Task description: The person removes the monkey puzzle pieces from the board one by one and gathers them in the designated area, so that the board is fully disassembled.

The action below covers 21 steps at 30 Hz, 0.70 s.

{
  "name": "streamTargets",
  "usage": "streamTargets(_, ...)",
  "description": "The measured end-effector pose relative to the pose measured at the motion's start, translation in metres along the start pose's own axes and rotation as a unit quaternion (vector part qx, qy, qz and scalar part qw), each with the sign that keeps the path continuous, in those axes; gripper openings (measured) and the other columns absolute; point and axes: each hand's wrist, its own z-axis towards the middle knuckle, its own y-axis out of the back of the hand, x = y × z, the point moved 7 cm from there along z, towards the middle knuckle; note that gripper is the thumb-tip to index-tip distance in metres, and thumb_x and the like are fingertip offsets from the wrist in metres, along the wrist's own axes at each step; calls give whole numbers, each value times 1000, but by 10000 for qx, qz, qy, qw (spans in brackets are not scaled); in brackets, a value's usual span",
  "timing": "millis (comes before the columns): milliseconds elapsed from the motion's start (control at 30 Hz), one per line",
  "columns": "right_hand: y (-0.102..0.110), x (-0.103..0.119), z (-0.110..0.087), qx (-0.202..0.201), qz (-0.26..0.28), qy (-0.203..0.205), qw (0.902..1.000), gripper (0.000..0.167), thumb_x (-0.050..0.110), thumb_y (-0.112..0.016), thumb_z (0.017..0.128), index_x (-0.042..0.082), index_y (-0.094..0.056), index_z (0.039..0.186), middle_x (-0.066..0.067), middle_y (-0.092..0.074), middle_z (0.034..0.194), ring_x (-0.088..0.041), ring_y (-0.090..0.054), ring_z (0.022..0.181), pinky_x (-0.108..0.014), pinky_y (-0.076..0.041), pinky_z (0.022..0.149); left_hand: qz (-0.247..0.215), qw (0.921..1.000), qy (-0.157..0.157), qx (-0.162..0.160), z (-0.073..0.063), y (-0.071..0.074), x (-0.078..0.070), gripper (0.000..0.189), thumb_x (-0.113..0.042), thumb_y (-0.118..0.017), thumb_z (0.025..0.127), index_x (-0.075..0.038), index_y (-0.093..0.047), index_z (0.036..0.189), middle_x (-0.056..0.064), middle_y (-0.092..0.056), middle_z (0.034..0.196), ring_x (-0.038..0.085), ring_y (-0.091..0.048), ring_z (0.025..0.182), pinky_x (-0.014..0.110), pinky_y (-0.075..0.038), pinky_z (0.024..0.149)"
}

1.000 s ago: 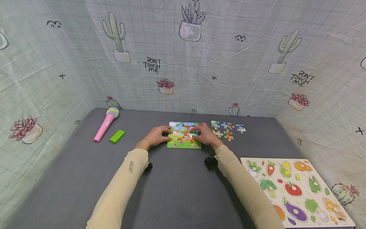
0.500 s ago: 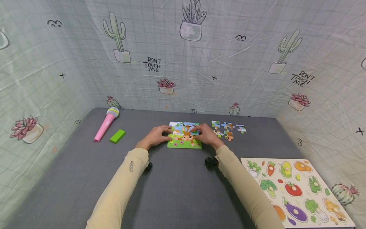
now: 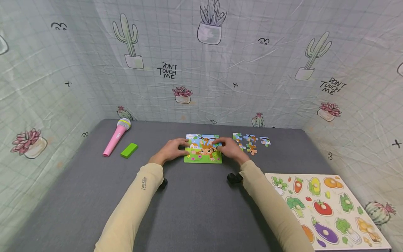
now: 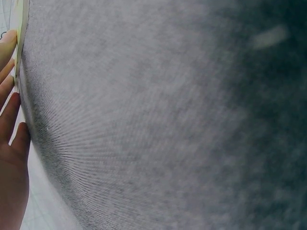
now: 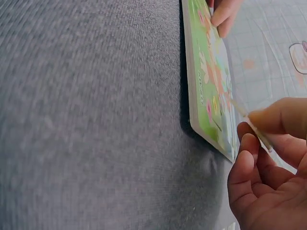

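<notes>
A monkey jigsaw puzzle board [image 3: 201,158] lies flat on the dark table, between both hands. My left hand [image 3: 170,149] rests at its left edge, thumb and index finger apart and touching the rim. In the left wrist view those fingers [image 4: 9,117] lie fairly straight along the edge. My right hand [image 3: 231,148] is over the board's right side. Between thumb and fingers it pinches a thin jigsaw piece [image 5: 265,141], seen nearly edge-on in the right wrist view, tilted at the board's surface. The piece's picture is hidden.
Several loose jigsaw pieces [image 3: 251,148] lie right of the board, partly behind the right hand. A pink microphone [image 3: 115,140] and a green block [image 3: 129,150] lie at the left. A vegetable board [image 3: 338,191] lies front right. A patterned cloth [image 3: 207,77] surrounds the table.
My right hand has drawn slightly to the right, uncovering more of the monkey picture and covering part of a loose piece. The left hand and the board have stayed still.
</notes>
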Motion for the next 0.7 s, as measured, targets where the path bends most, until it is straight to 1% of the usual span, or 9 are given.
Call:
streamTargets(100, 3, -4, -2, -37, 171, -125, 9998, 30, 13, -58, 98, 6, -65, 126, -15, -52, 137, -28, -48, 103, -38, -42, 75, 12, 10000, 3, 11, 0, 0, 0, 44, -27, -71, 92, -6, -64, 130, 10, -45, 149, 32, -35, 141, 48, -28, 116)
streamTargets(200, 7, -10, -5, -145, 245, -266, 9992, 28, 17, -63, 96, 7, -67, 123, -15, -53, 135, -28, -49, 105, -38, -45, 77, 28, 10000, -28, 7, 0, 0, -2, 44, -27, -71, 92, -5, -64, 129, 11, -45, 149, 33, -35, 140, 49, -28, 116)
streamTargets(367, 15, -14, -10, -313, 217, -276, 9989, 24, 17, -65, 95, 8, -69, 116, -15, -55, 128, -28, -49, 100, -38, -45, 74, 34, 10000, -78, -11, 0, 0, -2, 44, -27, -71, 91, -5, -64, 129, 11, -45, 149, 33, -35, 140, 49, -28, 116)
streamTargets(433, 17, -15, -12, -301, 264, -270, 9988, 24, 16, -64, 95, 7, -68, 117, -16, -54, 129, -28, -50, 99, -38, -46, 74, 23, 10000, -74, -25, 0, 1, -2, 44, -27, -71, 91, -5, -64, 129, 10, -45, 149, 32, -35, 140, 49, -28, 116)
streamTargets(567, 24, -20, -16, -294, 443, -427, 9977, 28, 17, -63, 95, 7, -66, 122, -16, -51, 133, -29, -51, 101, -40, -47, 78, 6, 10000, -38, -42, 0, 0, -1, 44, -27, -71, 91, -6, -64, 129, 10, -45, 149, 32, -35, 141, 48, -28, 116)
streamTargets(700, 33, -27, -20, -337, 489, -474, 9971, 30, 16, -63, 96, 6, -65, 124, -17, -52, 133, -29, -51, 97, -38, -47, 76, -21, 10000, -10, -36, 0, 0, -2, 44, -27, -71, 92, -6, -64, 130, 10, -45, 150, 32, -34, 141, 48, -27, 117)
